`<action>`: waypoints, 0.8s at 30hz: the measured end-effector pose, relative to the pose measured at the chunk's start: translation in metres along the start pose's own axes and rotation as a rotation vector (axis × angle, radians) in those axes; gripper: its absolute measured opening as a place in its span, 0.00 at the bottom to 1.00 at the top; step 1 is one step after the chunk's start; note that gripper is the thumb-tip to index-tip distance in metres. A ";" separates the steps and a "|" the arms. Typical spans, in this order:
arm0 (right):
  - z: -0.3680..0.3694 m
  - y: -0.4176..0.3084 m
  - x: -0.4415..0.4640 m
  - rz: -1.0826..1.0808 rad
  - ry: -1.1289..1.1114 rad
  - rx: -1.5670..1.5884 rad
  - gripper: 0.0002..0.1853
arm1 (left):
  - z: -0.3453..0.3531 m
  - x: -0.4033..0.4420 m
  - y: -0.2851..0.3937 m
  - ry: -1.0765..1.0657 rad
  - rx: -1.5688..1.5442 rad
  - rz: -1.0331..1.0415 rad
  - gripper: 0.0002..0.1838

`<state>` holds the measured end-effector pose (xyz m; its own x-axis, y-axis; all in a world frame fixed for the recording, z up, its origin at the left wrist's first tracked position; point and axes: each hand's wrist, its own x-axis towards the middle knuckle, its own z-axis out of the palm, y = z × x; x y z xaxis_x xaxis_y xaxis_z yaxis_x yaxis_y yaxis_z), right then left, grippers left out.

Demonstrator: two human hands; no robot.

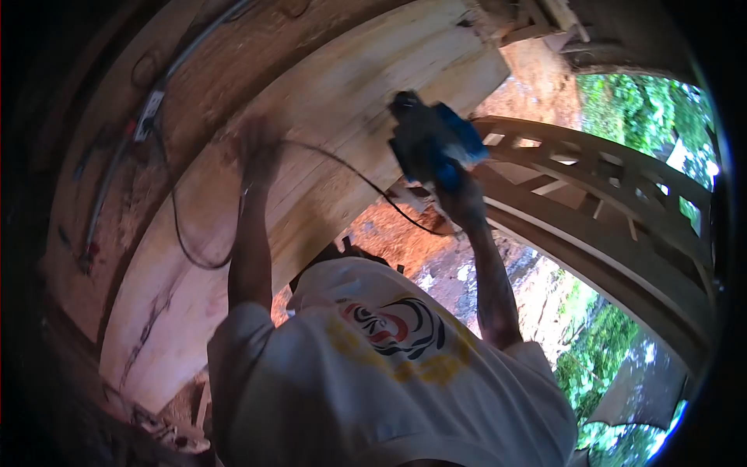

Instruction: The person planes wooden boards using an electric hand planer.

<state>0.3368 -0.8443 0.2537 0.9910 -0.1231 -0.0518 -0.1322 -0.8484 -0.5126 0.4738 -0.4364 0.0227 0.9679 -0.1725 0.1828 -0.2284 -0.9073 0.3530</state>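
Your right hand (461,201) has its fingers wrapped around the blue tool (437,146), which is at the near edge of the long wooden board (311,101). Your left hand (260,146) is over the board, too blurry to tell if its fingers are spread. A thin cord (352,167) crosses the board between your hands.

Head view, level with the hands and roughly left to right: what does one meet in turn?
White power strip → left hand, blurred → blue-and-dark power tool → slatted wooden frame.
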 end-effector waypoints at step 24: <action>0.125 -0.099 0.037 -0.507 -0.336 -0.629 0.17 | -0.036 -0.047 0.007 -0.553 -0.250 -0.326 0.40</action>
<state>0.3888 -0.7006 0.1951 0.8736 0.4198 -0.2463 0.4379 -0.8988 0.0212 0.4229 -0.4203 0.0499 0.8874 -0.1361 -0.4404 0.1310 -0.8416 0.5240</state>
